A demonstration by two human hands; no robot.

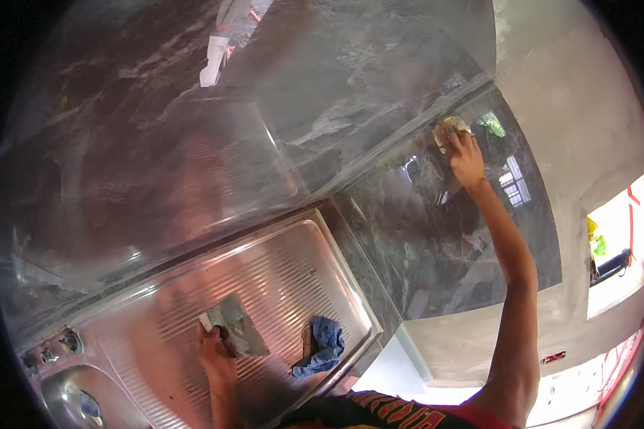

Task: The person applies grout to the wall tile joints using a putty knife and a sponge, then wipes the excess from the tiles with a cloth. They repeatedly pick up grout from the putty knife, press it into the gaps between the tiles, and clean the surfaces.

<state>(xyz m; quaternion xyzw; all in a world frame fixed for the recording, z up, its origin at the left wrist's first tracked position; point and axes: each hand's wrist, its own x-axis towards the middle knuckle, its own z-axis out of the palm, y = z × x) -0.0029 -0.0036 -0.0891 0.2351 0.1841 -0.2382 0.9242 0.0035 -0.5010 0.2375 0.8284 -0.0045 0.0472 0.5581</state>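
Observation:
My right hand is closed on a yellowish, dirty sponge, which rests against the dark marbled wall tile near its upper joint. Over the ribbed steel drainboard, my left hand grips the handle of a flat trowel. Grey material is smeared on the trowel's plate. A crumpled blue cloth lies on the drainboard to the right of the trowel.
The steel sink bowl is at the lower left, with a fitting above it. Large dark marbled panels cover the wall behind. Bare plaster is at the right, beside a bright opening and a small wall box.

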